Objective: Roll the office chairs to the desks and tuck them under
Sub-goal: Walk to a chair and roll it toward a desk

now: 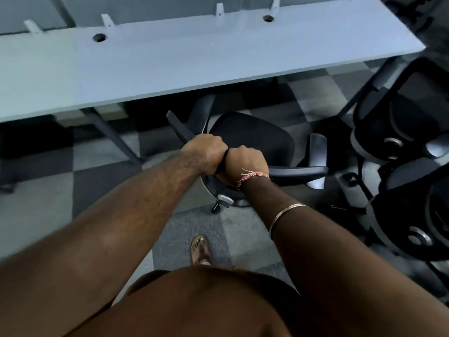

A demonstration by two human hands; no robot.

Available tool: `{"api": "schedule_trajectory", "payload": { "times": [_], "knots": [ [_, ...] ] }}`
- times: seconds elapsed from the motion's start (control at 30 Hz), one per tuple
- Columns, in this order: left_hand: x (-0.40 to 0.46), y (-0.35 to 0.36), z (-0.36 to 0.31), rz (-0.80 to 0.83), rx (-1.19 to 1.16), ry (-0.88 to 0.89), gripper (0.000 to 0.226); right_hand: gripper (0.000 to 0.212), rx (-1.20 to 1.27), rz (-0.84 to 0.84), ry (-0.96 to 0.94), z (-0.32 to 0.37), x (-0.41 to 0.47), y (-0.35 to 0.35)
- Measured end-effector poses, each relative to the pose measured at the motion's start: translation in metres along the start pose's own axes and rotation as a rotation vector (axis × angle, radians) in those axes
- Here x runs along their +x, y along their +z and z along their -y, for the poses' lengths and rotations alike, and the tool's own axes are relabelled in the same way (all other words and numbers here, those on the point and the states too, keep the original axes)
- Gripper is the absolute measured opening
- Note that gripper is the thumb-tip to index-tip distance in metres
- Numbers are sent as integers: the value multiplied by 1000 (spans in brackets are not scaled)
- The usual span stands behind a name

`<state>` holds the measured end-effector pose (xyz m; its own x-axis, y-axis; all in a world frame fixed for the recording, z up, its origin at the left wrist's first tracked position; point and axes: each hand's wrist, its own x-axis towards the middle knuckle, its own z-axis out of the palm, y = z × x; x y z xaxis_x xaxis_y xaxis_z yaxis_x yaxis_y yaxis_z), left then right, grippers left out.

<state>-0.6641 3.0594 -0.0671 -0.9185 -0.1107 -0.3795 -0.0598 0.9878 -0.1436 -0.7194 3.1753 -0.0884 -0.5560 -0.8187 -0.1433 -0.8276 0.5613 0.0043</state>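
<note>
Below the long pale grey desk [170, 62], black swivel office chair [250, 139] sits part-tucked. Left hand [206, 152] and right hand [245, 161] both curl tight round its backrest top. Risk: armrest [318, 149] snags stacked black chairs [401, 147] alongside, or jams against desk edge. No containers visible.

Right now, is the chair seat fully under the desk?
No. The seat lies mostly clear of the desk edge, while both hands grip the backrest.
</note>
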Motion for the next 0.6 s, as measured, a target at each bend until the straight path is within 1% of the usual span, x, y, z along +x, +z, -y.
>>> {"api": "schedule_trajectory", "payload": {
  "times": [0.13, 0.3, 0.37, 0.47, 0.6],
  "knots": [
    [-46, 15, -23, 21, -31, -127, 12, 25, 0, -7, -136, 16, -34, 2],
    [-96, 33, -77, 25, -105, -303, 27, 29, -41, 1, -340, 17, -85, 10],
    [-110, 38, -96, 15, -145, -355, 26, 27, -64, 8, -394, 16, -99, 12],
    [-146, 49, -123, 30, -171, -454, 29, 25, -77, 11, -512, 28, -129, 14],
    [-185, 60, -152, 66, -191, -555, 27, 24, -83, -1, -622, 41, -164, 18]
  ]
}}
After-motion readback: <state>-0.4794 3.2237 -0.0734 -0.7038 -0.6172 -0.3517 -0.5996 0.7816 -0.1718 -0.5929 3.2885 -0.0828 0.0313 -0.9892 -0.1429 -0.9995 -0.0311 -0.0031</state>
